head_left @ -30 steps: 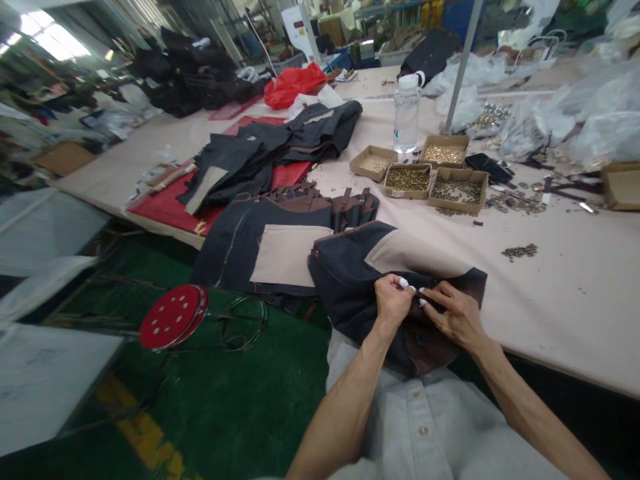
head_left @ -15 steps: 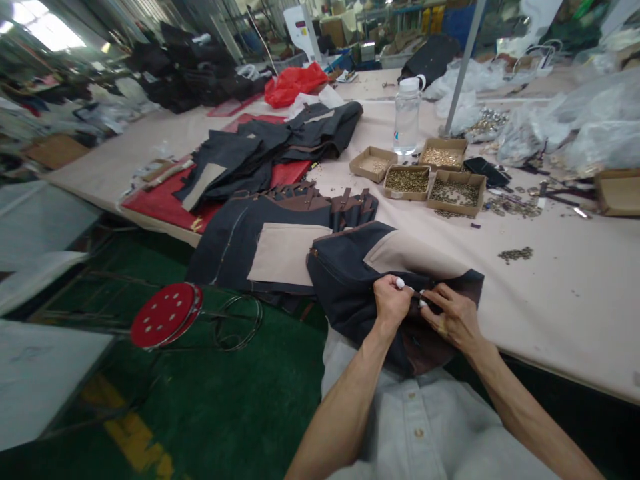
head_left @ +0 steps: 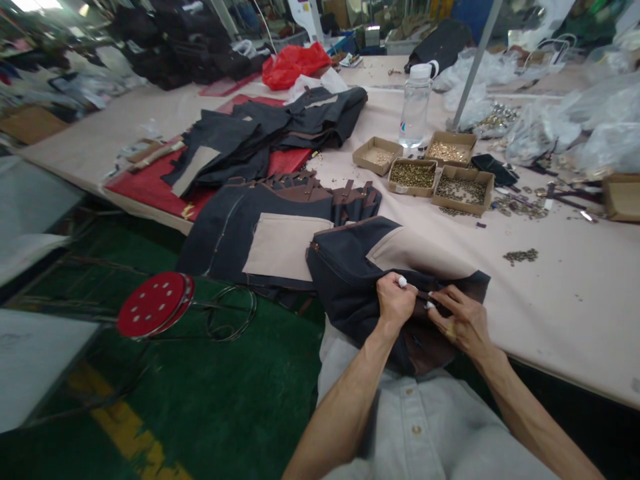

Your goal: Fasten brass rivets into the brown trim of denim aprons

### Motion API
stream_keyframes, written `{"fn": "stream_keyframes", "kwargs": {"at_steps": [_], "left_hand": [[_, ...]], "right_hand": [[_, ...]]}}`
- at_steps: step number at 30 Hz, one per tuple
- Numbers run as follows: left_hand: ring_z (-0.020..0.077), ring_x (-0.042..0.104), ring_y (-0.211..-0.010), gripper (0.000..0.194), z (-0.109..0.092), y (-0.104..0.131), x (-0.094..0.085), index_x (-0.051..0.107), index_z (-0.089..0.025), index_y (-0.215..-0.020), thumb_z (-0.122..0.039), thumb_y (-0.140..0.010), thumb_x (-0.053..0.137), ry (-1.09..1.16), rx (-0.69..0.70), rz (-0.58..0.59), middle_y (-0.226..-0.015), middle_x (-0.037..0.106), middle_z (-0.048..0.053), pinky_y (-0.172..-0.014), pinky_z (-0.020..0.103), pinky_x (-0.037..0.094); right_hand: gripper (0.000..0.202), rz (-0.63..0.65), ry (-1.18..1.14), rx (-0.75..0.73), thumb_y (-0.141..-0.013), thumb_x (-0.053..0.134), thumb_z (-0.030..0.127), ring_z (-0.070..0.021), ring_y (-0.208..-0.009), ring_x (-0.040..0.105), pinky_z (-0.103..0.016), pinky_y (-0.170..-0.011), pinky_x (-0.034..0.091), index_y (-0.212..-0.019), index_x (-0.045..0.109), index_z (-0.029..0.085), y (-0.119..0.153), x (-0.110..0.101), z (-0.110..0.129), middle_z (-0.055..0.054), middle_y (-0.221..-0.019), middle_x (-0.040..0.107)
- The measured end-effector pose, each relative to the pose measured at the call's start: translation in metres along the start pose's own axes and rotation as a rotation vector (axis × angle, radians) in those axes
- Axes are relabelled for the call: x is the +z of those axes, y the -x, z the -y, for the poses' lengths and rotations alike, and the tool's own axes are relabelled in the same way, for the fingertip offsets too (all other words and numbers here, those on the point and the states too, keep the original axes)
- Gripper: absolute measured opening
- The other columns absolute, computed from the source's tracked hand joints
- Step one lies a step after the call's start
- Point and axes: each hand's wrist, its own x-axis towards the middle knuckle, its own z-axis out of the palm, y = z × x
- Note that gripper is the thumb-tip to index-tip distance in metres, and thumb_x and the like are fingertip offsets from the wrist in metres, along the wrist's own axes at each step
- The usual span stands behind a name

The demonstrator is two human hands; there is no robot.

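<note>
A dark navy fabric piece (head_left: pixel 345 267) with a beige panel (head_left: pixel 420 252) and brown sections lies bunched over the table edge and my lap. My left hand (head_left: pixel 395 301) is closed in a fist at its brown strap (head_left: pixel 421 294), a white wrap on one fingertip. Just to the right, my right hand (head_left: pixel 463 319) pinches at the same strap, with white wraps on its thumb and a finger. Whatever small part may lie between those fingertips is hidden. Left of the piece, a stack of similar dark pieces (head_left: pixel 225 233) with a beige panel overhangs the table.
Small cardboard boxes (head_left: pixel 463 205) of metal fittings stand beyond my hands, near a water bottle (head_left: pixel 416 107). Loose fittings (head_left: pixel 521 256) lie to the right. A metal pole (head_left: pixel 475 67) rises from the table (head_left: pixel 560 320). To the left stands a red stool (head_left: pixel 153 305).
My right hand has moved slightly right, widening the gap between its fingertips and my left hand. The camera view has shifted a little; the fabric stays in my hands.
</note>
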Motion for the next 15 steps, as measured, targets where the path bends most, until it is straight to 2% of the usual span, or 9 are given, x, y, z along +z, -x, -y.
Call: {"fn": "stream_keyframes", "kwargs": {"at_steps": [3, 5, 8, 11, 15], "left_hand": [[0.011, 0.05, -0.058, 0.011, -0.004, 0.007, -0.007, 0.054, -0.019, -0.07, -0.014, -0.07, 0.064, -0.074, 0.073, 0.074, -0.064, 0.056, -0.002, -0.056, 0.022, 0.037], [0.0134, 0.054, -0.063, 0.008, -0.009, 0.015, -0.015, 0.057, -0.02, -0.076, -0.015, -0.073, 0.063, -0.15, 0.189, 0.18, -0.07, 0.059, 0.0, -0.061, 0.024, 0.041], [0.0185, 0.058, -0.079, 0.016, -0.018, 0.028, -0.029, 0.058, -0.021, -0.084, -0.011, -0.072, 0.061, -0.293, 0.4, 0.321, -0.086, 0.063, 0.004, -0.073, 0.029, 0.046], [0.0229, 0.057, -0.094, 0.018, -0.024, 0.033, -0.039, 0.056, -0.02, -0.085, -0.008, -0.073, 0.057, -0.411, 0.565, 0.364, -0.1, 0.063, 0.007, -0.088, 0.036, 0.046], [0.0238, 0.055, -0.099, 0.023, -0.026, 0.029, -0.048, 0.058, -0.018, -0.091, -0.004, -0.074, 0.053, -0.455, 0.655, 0.422, -0.106, 0.063, 0.009, -0.094, 0.038, 0.046]], "right_hand": [[0.021, 0.004, -0.034, 0.013, -0.089, 0.065, 0.032, -0.0188, -0.077, 0.066, -0.03, -0.066, 0.048, -0.106, 0.074, 0.024, -0.001, 0.0, 0.0, -0.006, -0.097, 0.07], [0.021, 0.006, -0.072, 0.022, -0.089, 0.065, 0.033, -0.0189, -0.077, 0.067, -0.03, -0.067, 0.049, -0.106, 0.073, 0.023, -0.001, 0.0, -0.001, -0.006, -0.097, 0.07], [0.022, 0.004, -0.118, 0.039, -0.088, 0.065, 0.034, -0.0194, -0.078, 0.067, -0.031, -0.067, 0.05, -0.106, 0.073, 0.023, -0.001, 0.001, -0.002, -0.006, -0.097, 0.071], [0.022, 0.002, -0.121, 0.047, -0.089, 0.065, 0.034, -0.0198, -0.078, 0.067, -0.031, -0.069, 0.051, -0.107, 0.072, 0.024, 0.001, 0.001, -0.004, -0.006, -0.099, 0.071], [0.021, 0.0, -0.114, 0.042, -0.09, 0.063, 0.034, -0.0202, -0.079, 0.067, -0.032, -0.069, 0.051, -0.107, 0.07, 0.023, 0.003, 0.002, -0.006, -0.006, -0.1, 0.071]]}}
